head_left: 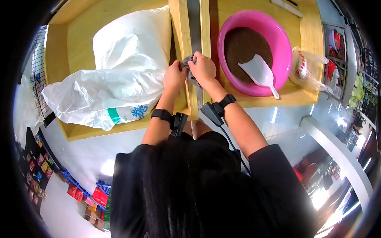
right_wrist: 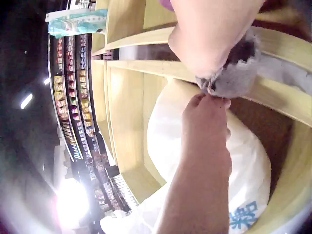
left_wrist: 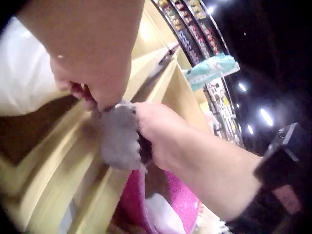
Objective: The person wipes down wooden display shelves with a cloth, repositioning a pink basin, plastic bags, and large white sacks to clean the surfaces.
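Observation:
A small grey cloth with a scalloped, dark-lined edge hangs between my two hands, over the gap between two wooden bins. My left hand pinches one side of it near the top, with fingers bent in. On the other side my right hand grips the cloth, its knuckles turned up; the fingertips are mostly hidden behind the hand. In the right wrist view the cloth droops bunched below the right hand, and the left hand's fingers meet its edge.
Left of the hands, a large white plastic sack fills a wooden bin. The right bin holds a pink basin of brown granular stuff with a white scoop. Beside the basin lies a clear plastic bag.

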{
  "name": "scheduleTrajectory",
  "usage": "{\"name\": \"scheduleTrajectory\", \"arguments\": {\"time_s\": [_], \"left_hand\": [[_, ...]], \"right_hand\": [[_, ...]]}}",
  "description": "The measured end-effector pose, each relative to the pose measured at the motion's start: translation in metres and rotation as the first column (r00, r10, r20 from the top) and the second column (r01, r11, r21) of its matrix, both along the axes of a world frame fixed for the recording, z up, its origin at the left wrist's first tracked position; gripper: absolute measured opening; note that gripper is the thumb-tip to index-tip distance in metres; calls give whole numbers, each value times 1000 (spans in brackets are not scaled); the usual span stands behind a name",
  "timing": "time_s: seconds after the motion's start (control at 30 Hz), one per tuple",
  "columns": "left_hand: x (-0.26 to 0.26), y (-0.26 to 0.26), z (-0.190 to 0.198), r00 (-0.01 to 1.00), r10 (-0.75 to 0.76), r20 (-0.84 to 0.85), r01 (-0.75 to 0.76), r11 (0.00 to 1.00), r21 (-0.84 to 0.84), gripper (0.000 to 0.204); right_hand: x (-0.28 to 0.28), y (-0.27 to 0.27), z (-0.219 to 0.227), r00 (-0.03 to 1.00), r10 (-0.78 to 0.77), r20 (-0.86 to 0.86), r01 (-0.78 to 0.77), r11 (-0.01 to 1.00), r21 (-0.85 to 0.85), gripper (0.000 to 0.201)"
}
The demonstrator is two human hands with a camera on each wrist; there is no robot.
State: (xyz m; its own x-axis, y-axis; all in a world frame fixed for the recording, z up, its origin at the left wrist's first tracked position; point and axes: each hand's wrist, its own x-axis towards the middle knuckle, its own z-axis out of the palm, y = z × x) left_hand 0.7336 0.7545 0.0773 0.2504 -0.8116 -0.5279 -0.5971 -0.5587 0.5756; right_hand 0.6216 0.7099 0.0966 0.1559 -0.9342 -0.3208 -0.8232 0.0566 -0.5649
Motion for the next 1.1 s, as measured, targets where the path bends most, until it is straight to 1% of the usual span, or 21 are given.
{"name": "scheduleTrajectory", "arguments": {"time_s": [0.03,0.1,0.13,0.17,0.27,0.3,0.4,0.5,0.57,0.6,0.63,0.7,0.73,0.8,0.83,0.9,0.97,1.0,1.03,1.07,1.1], "left_hand": [[-3,13,-2,999,-33,25,33,999,-11,22],[-13,41,17,995,-95,27,93,993,67,16],[-18,61,14,987,-144,71,144,990,10,15],[-22,69,22,992,-123,28,120,987,110,16],[-20,64,17,992,-126,20,122,984,131,17],[-14,51,18,983,-167,70,163,985,54,18],[-2,-11,9,998,-19,55,18,1000,10,19],[20,-81,-15,1000,3,4,-3,991,-132,20],[29,-106,-22,1000,-6,7,7,987,-158,20],[31,-113,-21,1000,-17,18,20,988,-156,20],[31,-111,-19,999,-29,31,34,988,-150,20],[23,-81,-11,997,-64,51,68,992,-103,20],[18,-64,-7,992,-97,74,103,992,-72,20],[8,-13,9,981,-191,45,187,979,82,21],[1,15,16,975,-217,37,211,969,129,20],[-4,31,21,968,-247,32,239,957,162,20],[-7,32,23,977,-212,13,206,959,196,20],[0,21,20,983,-177,-42,180,978,107,19],[4,5,13,988,-153,2,152,985,77,19],[7,-18,11,995,-102,16,100,992,78,20],[11,-42,-3,999,-40,18,41,999,-29,20]], "right_hand": [[-5,11,-2,1000,7,7,-7,1000,-2,19],[-19,44,5,1000,11,-12,-10,993,115,22],[-24,60,8,999,31,-27,-26,984,174,21],[-24,70,14,998,37,-42,-30,986,166,20],[-17,62,10,995,69,-70,-57,985,161,18],[-12,47,12,996,69,-56,-61,990,124,17],[11,-17,6,999,15,-34,-15,1000,1,17],[31,-87,-1,1000,21,6,-20,993,-116,17],[38,-117,0,999,23,23,-20,994,-109,16],[37,-118,-4,1000,23,18,-21,994,-105,16],[34,-115,-8,999,-4,37,7,996,-89,19],[27,-93,-11,999,-22,36,25,997,-76,23],[18,-70,-14,999,-23,29,25,997,-75,24],[-3,-16,-9,999,34,27,-36,997,75,26],[-8,9,-1,1000,29,-9,-27,989,149,26],[-11,44,5,998,20,-60,-13,994,111,23],[-9,36,-1,998,47,-45,-43,995,86,23],[-5,25,0,997,77,-29,-75,995,64,22],[0,6,-3,997,77,-33,-75,996,43,19],[9,-18,-5,999,31,-26,-31,999,-9,20],[18,-44,-6,1000,2,-4,-2,997,-81,22]]}}
